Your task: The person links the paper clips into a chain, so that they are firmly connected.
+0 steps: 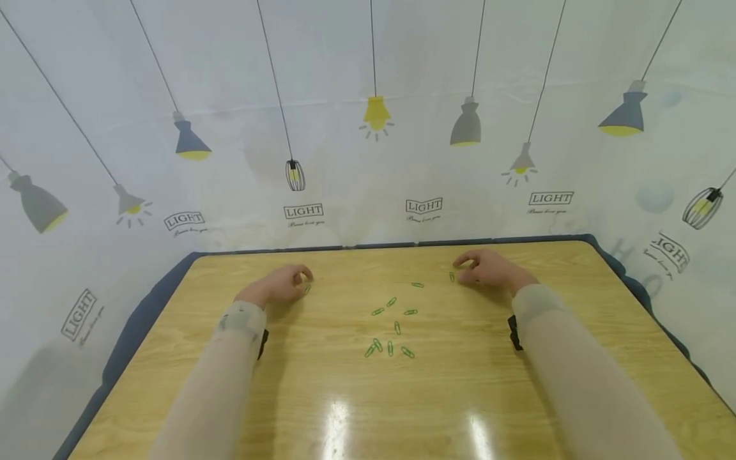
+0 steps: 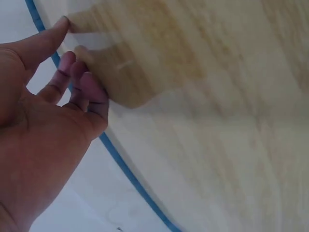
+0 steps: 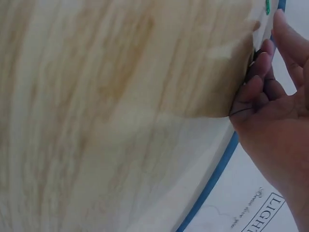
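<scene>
My left hand (image 1: 282, 283) is over the far left of the wooden table, its fingers loosely bent. Just by its thumb is a green paper clip (image 1: 307, 289); whether they touch, I cannot tell. In the left wrist view a gap shows between thumb and fingertips (image 2: 91, 87), with nothing held. At the far right, my right hand (image 1: 487, 268) rests low over the wood, thumb and forefinger apart. Another green paper clip (image 1: 452, 276) lies beside its thumb tip. Part of that clip (image 3: 268, 6) shows at the top of the right wrist view.
Several green paper clips lie scattered mid-table, among them one near the back (image 1: 417, 285) and one in the front group (image 1: 407, 352). The wooden table (image 1: 322, 409) has a blue edge (image 1: 132, 319) against a white curtain (image 1: 345, 57) printed with lamps.
</scene>
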The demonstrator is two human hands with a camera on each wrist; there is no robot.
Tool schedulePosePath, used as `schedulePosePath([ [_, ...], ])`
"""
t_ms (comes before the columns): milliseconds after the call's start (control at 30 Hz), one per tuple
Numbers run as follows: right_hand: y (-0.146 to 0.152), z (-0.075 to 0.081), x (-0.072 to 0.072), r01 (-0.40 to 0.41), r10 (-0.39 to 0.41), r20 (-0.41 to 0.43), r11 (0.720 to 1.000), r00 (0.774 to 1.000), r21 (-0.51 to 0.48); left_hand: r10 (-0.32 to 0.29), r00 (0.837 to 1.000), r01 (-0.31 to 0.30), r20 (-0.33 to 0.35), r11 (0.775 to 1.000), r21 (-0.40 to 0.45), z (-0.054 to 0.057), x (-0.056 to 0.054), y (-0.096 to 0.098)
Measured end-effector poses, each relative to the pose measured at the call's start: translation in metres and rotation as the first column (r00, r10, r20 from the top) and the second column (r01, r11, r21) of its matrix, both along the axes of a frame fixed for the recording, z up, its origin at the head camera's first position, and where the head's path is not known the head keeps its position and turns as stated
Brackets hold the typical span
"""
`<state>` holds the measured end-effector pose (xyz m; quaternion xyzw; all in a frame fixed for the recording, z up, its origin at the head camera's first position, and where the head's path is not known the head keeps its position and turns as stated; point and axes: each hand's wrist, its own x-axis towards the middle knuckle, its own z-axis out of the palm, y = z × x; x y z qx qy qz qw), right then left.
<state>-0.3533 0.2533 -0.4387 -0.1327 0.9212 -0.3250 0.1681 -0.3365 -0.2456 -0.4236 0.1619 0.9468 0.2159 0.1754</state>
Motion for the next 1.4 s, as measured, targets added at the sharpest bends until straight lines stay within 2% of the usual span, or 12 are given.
schedulePosePath([
  [133, -0.002, -0.002, 0.000, 0.012, -0.012, 0.001, 1.000, 1.000, 0.004, 0.006, 0.998, -0.010, 0.058, 0.998, 0.069, -0.004, 0.001, -0.006],
  [333, -0.008, -0.004, 0.001, 0.018, -0.018, -0.024, 1.000, 1.000, 0.011, 0.033, 0.994, -0.044, 0.103, 0.993, 0.105, -0.005, 0.001, -0.009],
  [533, -0.012, -0.006, 0.003, 0.051, -0.051, 0.004, 0.998, 0.999, -0.021, 0.031, 0.995, -0.040, 0.092, 0.994, 0.105, -0.007, -0.001, -0.008],
  [733, -0.016, -0.003, 0.004, 0.073, -0.073, 0.017, 0.997, 0.997, -0.010, 0.071, 0.993, -0.082, 0.095, 0.989, 0.122, -0.009, -0.001, -0.007],
  [1000, -0.019, -0.001, 0.003, 0.042, -0.042, 0.030, 0.999, 0.999, 0.002, 0.092, 0.991, -0.104, 0.096, 0.986, 0.130, -0.009, 0.000, -0.008],
  [1133, -0.018, -0.001, 0.002, 0.026, -0.026, 0.044, 1.000, 0.999, 0.002, 0.081, 0.993, -0.093, 0.091, 0.987, 0.132, -0.010, -0.003, -0.009],
  [1400, -0.013, -0.003, -0.001, 0.039, -0.038, 0.073, 0.999, 0.997, -0.012, 0.088, 0.993, -0.099, 0.080, 0.986, 0.138, -0.014, -0.005, -0.010],
])
